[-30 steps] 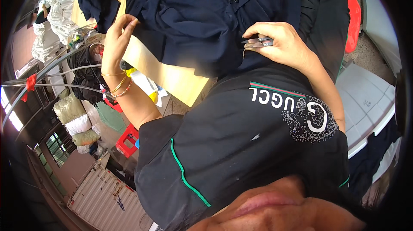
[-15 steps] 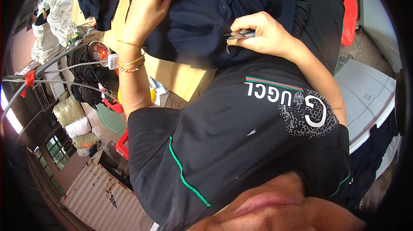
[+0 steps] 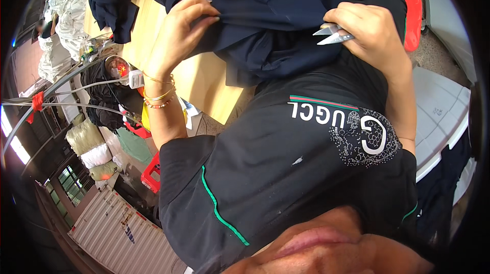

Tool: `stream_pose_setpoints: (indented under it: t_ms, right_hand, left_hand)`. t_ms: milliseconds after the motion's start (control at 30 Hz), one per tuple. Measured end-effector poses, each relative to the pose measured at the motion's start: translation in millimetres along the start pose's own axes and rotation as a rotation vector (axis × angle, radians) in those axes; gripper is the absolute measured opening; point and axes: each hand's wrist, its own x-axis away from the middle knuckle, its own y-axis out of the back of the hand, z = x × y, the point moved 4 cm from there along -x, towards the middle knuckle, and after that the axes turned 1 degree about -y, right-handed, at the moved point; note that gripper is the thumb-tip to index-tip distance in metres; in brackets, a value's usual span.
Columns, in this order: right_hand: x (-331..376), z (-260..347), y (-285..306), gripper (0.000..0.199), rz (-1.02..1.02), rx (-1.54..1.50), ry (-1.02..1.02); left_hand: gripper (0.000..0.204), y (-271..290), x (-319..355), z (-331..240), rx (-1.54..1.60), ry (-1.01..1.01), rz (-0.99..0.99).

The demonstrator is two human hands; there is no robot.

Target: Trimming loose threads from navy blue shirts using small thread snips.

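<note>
A dark navy garment (image 3: 265,8) with buttons lies bunched on a pale wooden table (image 3: 199,80) in front of my black shirt. My left hand (image 3: 181,34), with bracelets at the wrist, pinches a fold of the navy fabric near its middle. My right hand (image 3: 367,29) is closed on a small pair of metal thread snips (image 3: 332,35). Their blades point left toward the garment's right edge, just above the fabric. Whether the blades touch the cloth I cannot tell.
A red plastic seat (image 3: 413,8) stands at the upper right and a white flat surface (image 3: 439,115) lies to my right. White stuffed bags (image 3: 61,24), metal rails, dark cloth and a red crate (image 3: 150,172) crowd the left side.
My left hand has moved up from the table edge onto the garment and pinched its fabric. My right hand, still holding the snips, has lifted them clear and turned their blades toward the cloth.
</note>
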Motion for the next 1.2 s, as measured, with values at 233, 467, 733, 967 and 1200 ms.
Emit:
stream_pose_setpoints:
  t_ms: [233, 467, 733, 967, 1200]
  right_hand:
    - [12, -13, -18, 0.024, 0.024, -0.154, -0.192]
    - [-9, -15, -19, 0.037, -0.093, -0.337, -0.236]
    - [-40, -28, -55, 0.032, -0.708, -0.298, 0.308]
    - [-44, -29, -57, 0.030, -0.660, -0.418, 0.285]
    - [-49, -22, -47, 0.024, -0.641, -0.433, 0.289]
  left_hand:
    - [0.020, 4, -39, -23, -0.066, 0.032, -0.246]
    - [0.024, -33, -64, -12, -0.136, -0.104, -0.066]
    - [0.025, -52, -58, 14, 0.563, 0.245, 0.012]
    - [0.025, -52, -55, 20, 0.722, 0.258, 0.005]
    - [0.026, -58, -54, 34, 0.846, 0.377, 0.145]
